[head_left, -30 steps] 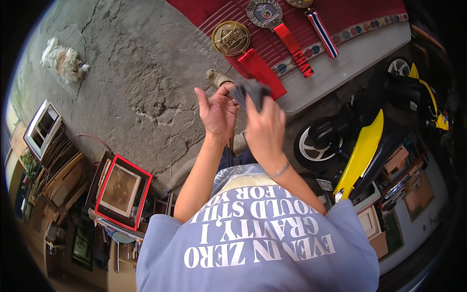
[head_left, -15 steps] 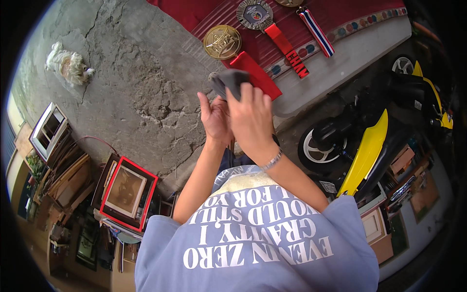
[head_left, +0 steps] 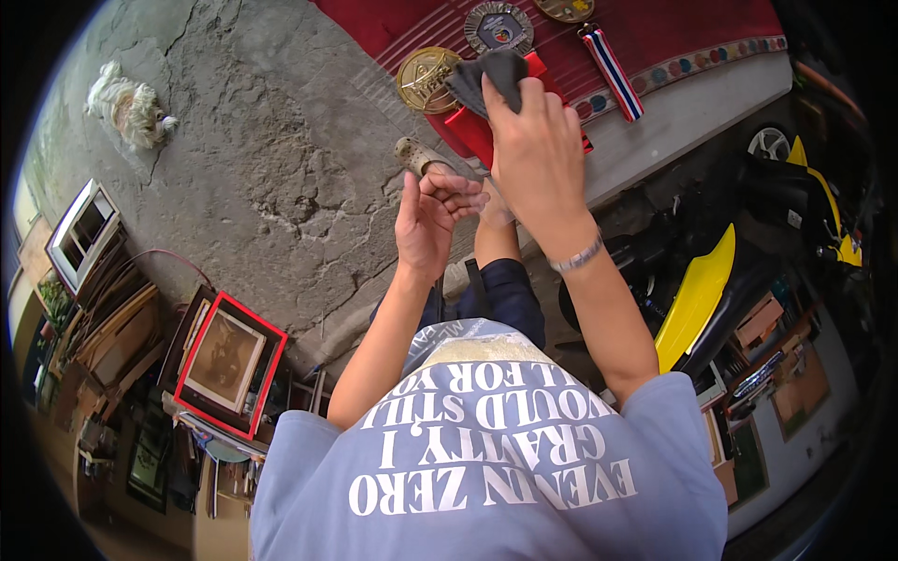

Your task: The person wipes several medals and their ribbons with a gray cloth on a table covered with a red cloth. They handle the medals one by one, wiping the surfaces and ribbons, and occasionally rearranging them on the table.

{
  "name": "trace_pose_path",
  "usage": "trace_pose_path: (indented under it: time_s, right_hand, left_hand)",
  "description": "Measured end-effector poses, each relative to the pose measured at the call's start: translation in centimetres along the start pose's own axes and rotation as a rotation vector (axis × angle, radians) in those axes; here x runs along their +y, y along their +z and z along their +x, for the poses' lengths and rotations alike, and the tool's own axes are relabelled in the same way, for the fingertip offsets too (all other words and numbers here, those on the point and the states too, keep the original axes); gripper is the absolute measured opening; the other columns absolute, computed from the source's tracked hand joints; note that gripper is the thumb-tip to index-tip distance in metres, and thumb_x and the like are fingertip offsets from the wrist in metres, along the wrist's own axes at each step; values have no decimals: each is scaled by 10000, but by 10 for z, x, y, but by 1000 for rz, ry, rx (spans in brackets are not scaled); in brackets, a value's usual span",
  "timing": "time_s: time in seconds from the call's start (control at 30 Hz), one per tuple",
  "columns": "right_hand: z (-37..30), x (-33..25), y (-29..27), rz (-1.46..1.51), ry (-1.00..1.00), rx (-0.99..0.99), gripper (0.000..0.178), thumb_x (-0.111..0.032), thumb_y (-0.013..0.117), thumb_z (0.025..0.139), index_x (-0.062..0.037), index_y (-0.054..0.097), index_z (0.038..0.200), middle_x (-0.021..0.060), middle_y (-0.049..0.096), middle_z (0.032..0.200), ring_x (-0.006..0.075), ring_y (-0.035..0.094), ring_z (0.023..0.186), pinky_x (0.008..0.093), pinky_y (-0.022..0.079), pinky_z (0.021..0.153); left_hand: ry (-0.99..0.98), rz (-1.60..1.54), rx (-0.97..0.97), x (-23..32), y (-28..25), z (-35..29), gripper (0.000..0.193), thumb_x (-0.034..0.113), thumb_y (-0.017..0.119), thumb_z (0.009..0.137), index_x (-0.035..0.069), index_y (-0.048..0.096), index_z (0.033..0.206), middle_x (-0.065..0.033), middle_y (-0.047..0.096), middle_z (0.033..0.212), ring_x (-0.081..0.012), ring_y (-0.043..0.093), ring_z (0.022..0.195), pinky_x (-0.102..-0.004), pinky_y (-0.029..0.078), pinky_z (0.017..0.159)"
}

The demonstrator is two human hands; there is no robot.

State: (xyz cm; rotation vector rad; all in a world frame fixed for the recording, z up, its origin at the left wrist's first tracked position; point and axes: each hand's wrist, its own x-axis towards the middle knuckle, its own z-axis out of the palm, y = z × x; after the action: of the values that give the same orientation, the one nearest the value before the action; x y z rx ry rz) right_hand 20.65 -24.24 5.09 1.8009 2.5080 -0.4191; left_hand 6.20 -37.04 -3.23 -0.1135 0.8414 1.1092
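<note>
My right hand (head_left: 535, 150) grips a dark grey cloth (head_left: 494, 79), held over the near side of a table with a red cloth. Partly behind the grey cloth lies a round gold medal (head_left: 426, 80) with a red ribbon (head_left: 465, 134). My left hand (head_left: 432, 224) is apart from it, palm turned up, thumb out and fingers loosely curled, holding nothing. Beyond the grey cloth are a silver medal (head_left: 499, 30), its red ribbon mostly hidden by my hand, and another gold medal (head_left: 566, 7) with a red, white and blue ribbon (head_left: 613, 75).
A patterned red tablecloth (head_left: 692, 37) covers the grey table (head_left: 683, 122). To the right stands a black and yellow motorbike (head_left: 697, 299). At left, a red-framed picture (head_left: 229, 365) leans near stacked frames (head_left: 117, 323). A white dog (head_left: 129, 105) lies on cracked concrete (head_left: 271, 159).
My right hand has moved away from my left, forward and to the right, taking the grey cloth toward the medals. The left hand is now by itself, and a shoe shows beyond it.
</note>
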Motion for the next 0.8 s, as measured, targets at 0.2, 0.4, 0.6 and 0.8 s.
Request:
trace_pose_path:
  time_s: [0.2,0.4,0.6,0.8]
  right_hand:
    - [-71,13,-3,-30,98,-85,507,-129,699,835,-57,640,1334,156,568,1090,335,611,1020,438,494,879]
    - [-87,7,-69,66,183,-223,476,-78,657,855,-34,649,1329,179,583,1104,360,635,1008,461,503,862]
    - [7,-5,-2,-3,16,-6,489,-108,701,830,-55,658,1314,144,584,1080,308,620,968,424,516,825]
    - [-102,24,-18,112,237,-238,512,-71,652,870,-35,619,1379,218,568,1132,409,624,1052,483,527,892]
  left_hand:
    - [46,-10,19,-1,0,-4,659,566,342,1097,-19,645,1102,-231,722,1113,-359,718,1066,-450,549,968]
    - [21,-15,20,-2,-2,-3,650,557,346,1098,-19,647,1113,-227,722,1118,-357,717,1069,-450,548,973]
    - [20,8,22,2,3,-5,650,559,351,1096,-22,643,1119,-222,723,1112,-359,715,1070,-447,546,963]
    - [37,-2,36,0,0,-5,647,552,352,1097,-28,640,1116,-228,723,1116,-362,713,1061,-456,534,971]
